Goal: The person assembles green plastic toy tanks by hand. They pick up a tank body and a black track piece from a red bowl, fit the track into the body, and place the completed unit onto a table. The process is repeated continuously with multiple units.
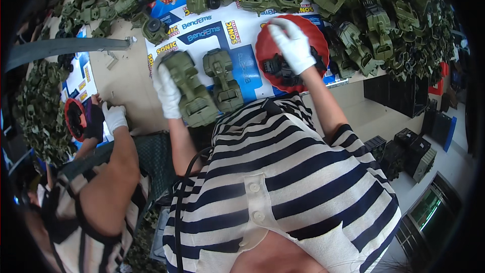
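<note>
Both my hands wear white gloves. My left hand [167, 91] grips the left side of a green toy vehicle body [188, 83] at the table's near edge; its fingertips are partly hidden. Just right of that body lies a second green toy vehicle body [222, 78], apart from my hands. Over a red scalloped bowl [262, 45] is my right hand [294, 46], its fingers stretched toward the far rim and nothing visible in them. Black parts [278, 73] lie in the bowl, partly covered by my hand and wrist.
Green toy vehicles [348, 0] are heaped along the far side and right. Printed sheets [202, 33] cover the tabletop. A grey curved bar [70, 49] crosses at left. Beside me a co-worker's gloved hand [115, 117] is near another red bowl [68, 116]. Dark crates [404, 151] stand lower right.
</note>
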The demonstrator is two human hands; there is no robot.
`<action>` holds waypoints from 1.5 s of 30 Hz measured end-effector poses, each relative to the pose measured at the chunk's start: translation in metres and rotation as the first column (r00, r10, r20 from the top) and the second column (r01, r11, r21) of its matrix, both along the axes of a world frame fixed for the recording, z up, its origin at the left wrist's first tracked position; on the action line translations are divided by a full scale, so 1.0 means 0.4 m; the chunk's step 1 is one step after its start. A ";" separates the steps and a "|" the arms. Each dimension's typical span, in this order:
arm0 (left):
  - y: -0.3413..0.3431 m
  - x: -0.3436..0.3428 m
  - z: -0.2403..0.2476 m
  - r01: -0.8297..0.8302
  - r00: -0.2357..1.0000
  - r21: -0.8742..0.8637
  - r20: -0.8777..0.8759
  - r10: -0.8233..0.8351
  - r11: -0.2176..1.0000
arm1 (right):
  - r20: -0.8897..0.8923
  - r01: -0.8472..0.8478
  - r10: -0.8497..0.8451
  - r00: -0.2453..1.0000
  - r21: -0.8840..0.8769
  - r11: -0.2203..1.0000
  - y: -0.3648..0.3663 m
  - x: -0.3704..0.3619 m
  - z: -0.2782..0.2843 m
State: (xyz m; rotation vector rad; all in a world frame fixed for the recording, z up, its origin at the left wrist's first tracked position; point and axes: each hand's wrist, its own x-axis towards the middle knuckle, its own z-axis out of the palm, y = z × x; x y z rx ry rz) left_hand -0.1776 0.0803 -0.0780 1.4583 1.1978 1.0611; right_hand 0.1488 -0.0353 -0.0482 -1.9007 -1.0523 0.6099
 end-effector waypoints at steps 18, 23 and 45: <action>0.237 0.359 0.003 0.018 0.906 0.099 -0.423 0.025 0.995 | 0.277 -0.189 0.287 0.917 -0.334 0.923 -0.190 0.183 -0.066; 0.401 0.406 -0.078 0.280 0.960 -0.329 0.103 -0.261 0.902 | 0.387 -0.244 0.434 0.814 -0.449 0.859 -0.183 0.170 -0.024; -0.016 0.313 0.243 0.786 0.593 0.210 -0.524 -0.612 0.581 | -0.759 -0.270 0.175 0.627 -0.001 0.963 -0.112 0.015 0.105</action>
